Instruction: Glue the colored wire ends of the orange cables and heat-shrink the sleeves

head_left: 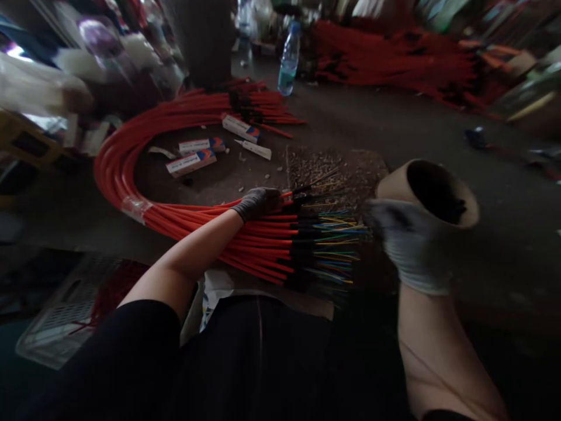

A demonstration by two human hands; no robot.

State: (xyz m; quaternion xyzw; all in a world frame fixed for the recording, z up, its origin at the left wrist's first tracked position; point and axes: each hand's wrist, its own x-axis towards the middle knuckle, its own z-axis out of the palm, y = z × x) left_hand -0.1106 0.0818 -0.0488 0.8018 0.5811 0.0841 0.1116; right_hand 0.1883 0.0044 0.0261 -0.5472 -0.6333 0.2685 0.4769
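Note:
A large bundle of red cables curves round on the table, its near ends fanned out to the right with black sleeves and thin blue, yellow and green wires. My left hand, in a grey glove, is closed on a red cable at the top of the fan. My right hand, also gloved, is beside a cardboard tube that holds dark pieces inside. Motion smears its fingers, and whether they grip the tube is unclear.
Small printed boxes and a white tube lie inside the cable loop. Beyond the fan is a board strewn with small bits. A water bottle stands farther back, near another red cable pile. A plastic crate is lower left.

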